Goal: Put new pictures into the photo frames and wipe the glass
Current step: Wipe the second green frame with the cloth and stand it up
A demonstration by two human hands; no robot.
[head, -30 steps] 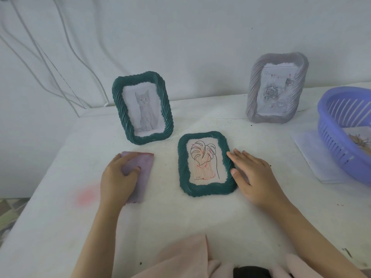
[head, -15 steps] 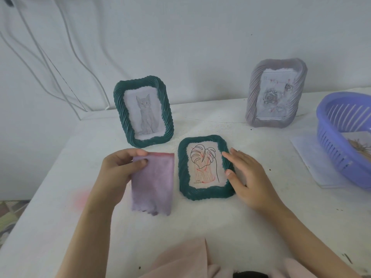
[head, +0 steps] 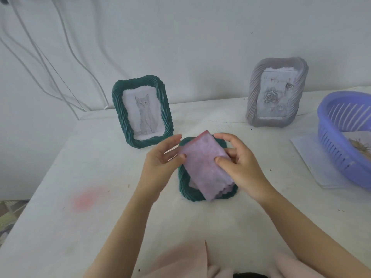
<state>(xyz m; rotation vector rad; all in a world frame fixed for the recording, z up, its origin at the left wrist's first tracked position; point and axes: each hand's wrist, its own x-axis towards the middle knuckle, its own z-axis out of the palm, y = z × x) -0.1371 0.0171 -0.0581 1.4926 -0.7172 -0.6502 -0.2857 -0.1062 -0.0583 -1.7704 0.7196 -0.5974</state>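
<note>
Both hands are on the cloth (head: 206, 167) here: the left hand (head: 160, 163) pinches its left edge between thumb and fingers, and the right hand (head: 239, 163) grips the right edge, thumb on top and fingers curled behind. The cloth is a folded purple rag with a scalloped bottom edge, held up between the two hands and tilted a bit, top corner pointing away. It hangs right over the flat frame (head: 185, 185), a dark green twisted-rope one lying face up on the counter (head: 80, 227), so most of the glass and picture are hidden and only the left side and bottom corners of the frame peek out. Can't tell if the lower edge of the cloth actually touches the frame or just floats above it. Behind and to the left, the cat frame (head: 142, 111) stands upright, same green style, with a grey cat drawing in it, just beside the flat one. Further right, well apart, a grey frame (head: 277, 93) stands by the wall with a rose sketch inside. At the right edge there's a purple basket (head: 339, 137) with something papery in it, sitting on a white sheet (head: 313, 159). A pink smudge (head: 86, 199) marks the counter on the left, and white cables (head: 46, 63) run down the wall.
</note>
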